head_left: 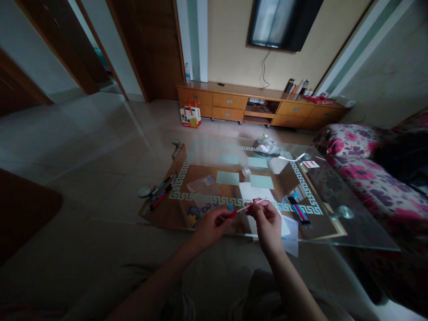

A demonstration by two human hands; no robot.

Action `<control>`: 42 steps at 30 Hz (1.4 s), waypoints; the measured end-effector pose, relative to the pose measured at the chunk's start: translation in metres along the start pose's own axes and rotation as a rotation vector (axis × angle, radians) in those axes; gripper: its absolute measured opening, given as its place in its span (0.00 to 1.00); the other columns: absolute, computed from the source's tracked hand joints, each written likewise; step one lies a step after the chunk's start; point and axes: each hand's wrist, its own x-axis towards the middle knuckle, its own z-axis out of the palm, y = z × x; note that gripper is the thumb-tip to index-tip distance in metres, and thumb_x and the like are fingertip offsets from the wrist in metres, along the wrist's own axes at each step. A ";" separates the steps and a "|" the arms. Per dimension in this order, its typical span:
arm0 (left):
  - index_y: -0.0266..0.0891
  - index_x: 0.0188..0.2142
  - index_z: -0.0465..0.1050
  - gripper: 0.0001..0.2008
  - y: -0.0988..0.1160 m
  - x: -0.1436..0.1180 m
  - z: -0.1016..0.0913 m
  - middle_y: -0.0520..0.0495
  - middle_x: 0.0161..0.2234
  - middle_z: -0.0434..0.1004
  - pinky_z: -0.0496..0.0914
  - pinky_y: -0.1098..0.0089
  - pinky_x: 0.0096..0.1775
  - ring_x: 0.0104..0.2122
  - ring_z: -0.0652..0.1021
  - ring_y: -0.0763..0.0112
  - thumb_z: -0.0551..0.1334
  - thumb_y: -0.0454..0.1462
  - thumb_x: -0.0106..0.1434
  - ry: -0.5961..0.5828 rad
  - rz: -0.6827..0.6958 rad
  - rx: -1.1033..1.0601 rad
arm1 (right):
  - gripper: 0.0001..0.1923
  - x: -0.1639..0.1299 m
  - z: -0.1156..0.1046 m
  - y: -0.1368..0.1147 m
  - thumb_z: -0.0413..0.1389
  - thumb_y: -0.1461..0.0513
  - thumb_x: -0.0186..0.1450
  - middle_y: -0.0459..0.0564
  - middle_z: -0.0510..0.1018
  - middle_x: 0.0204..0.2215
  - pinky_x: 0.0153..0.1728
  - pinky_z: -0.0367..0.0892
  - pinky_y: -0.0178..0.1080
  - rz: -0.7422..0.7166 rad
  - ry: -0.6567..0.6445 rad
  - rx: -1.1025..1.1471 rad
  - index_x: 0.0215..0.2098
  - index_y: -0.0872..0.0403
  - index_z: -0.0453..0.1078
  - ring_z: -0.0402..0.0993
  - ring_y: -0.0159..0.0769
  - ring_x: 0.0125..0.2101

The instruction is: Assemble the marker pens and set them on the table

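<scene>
Being pinched at its red end by the left hand, a thin rod is being held aslant over the near edge of the glass table. Its white length is being gripped by the fingertips of the right hand. In both grips, thumb and fingers are being brought nearly together around the rod. White paper is being partly covered by the right hand. Pens are being carried toward the table's right edge, and more pens toward its left. By the far edge, a plastic bag is being supported. Beyond, a wooden cabinet is being overlooked by a wall-mounted television.
</scene>
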 end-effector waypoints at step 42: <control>0.39 0.46 0.75 0.15 0.002 -0.005 -0.005 0.47 0.36 0.77 0.68 0.72 0.33 0.31 0.76 0.70 0.57 0.45 0.69 -0.067 0.016 0.086 | 0.11 -0.004 0.002 0.003 0.62 0.54 0.63 0.48 0.77 0.32 0.35 0.66 0.35 -0.019 -0.218 -0.167 0.32 0.53 0.72 0.71 0.33 0.31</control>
